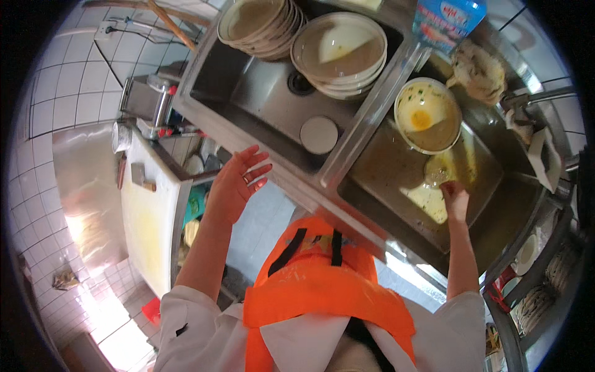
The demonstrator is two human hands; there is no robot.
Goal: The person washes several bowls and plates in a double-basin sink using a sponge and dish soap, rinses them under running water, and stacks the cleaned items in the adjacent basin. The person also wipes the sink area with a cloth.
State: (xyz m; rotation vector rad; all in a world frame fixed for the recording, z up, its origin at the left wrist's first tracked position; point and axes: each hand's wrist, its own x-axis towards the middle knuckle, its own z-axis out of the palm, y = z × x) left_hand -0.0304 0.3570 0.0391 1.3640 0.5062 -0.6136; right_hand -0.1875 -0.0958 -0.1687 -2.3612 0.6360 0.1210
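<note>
My left hand [237,183] is raised beside the front edge of the steel double sink [274,169], fingers apart, holding nothing; one finger wears a ring. My right hand [455,200] reaches down into the right basin. Its bunched fingertips are at the edge of a round metal drain strainer [437,172]; whether they grip it is hidden. Yellowish liquid with dark bits [427,202] lies on the basin floor around it. Behind the strainer sits a white bowl [428,116] with green scraps and an orange-yellow residue inside.
The left basin holds a stack of bowls [339,49], another stack of dishes [258,28] and a round white object [319,135]. A blue packet [448,21] and a crumpled cloth [479,72] lie behind the right basin. At left stands a white cutting board [148,223] with a cleaver [138,174].
</note>
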